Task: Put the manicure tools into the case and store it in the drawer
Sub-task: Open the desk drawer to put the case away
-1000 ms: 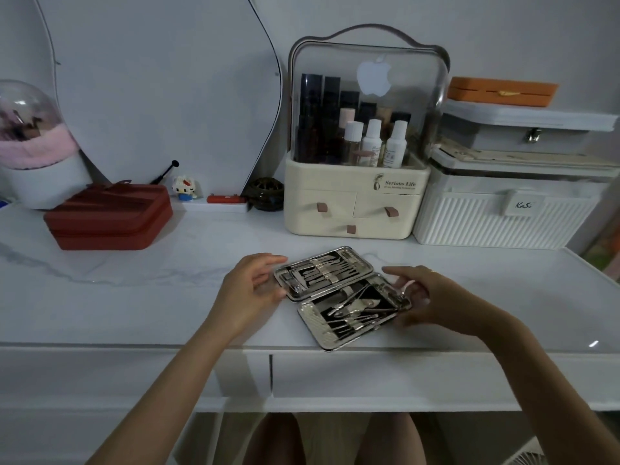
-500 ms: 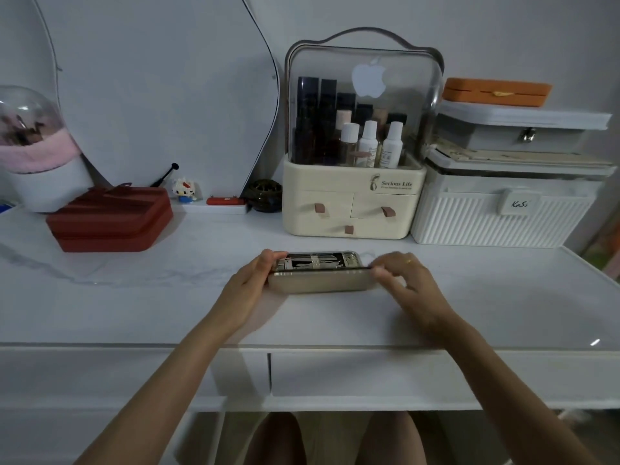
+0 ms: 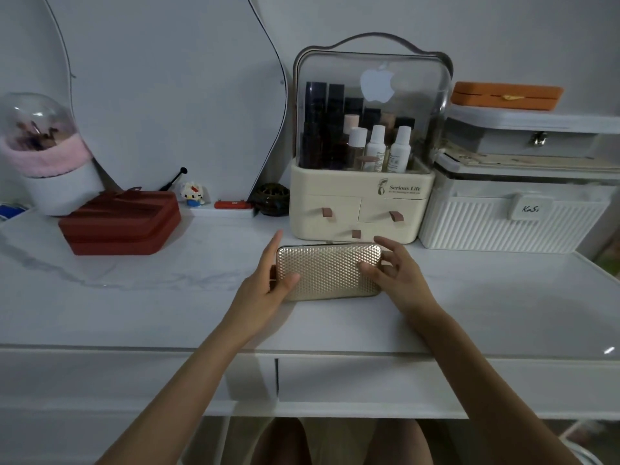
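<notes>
The gold manicure case (image 3: 328, 271) with a quilted metal lid lies closed and flat on the white tabletop (image 3: 167, 303), in front of the cream organizer. No tools show; they are hidden inside. My left hand (image 3: 265, 286) holds the case's left end, thumb on the lid and fingers along the far side. My right hand (image 3: 391, 273) rests on the right end with fingers spread, thumb on the lid. Under the tabletop's front edge are two white drawer fronts (image 3: 369, 380), both closed.
A cream cosmetics organizer (image 3: 362, 209) with a clear dome stands just behind the case. White ribbed boxes (image 3: 510, 226) and an orange case (image 3: 506, 95) are at the right. A red box (image 3: 120, 223), a mirror (image 3: 161, 95) and a domed brush holder (image 3: 40, 152) stand at the left.
The case was lying open with the tools showing; its near half was folded up and over, and it now lies closed with both hands on its ends.
</notes>
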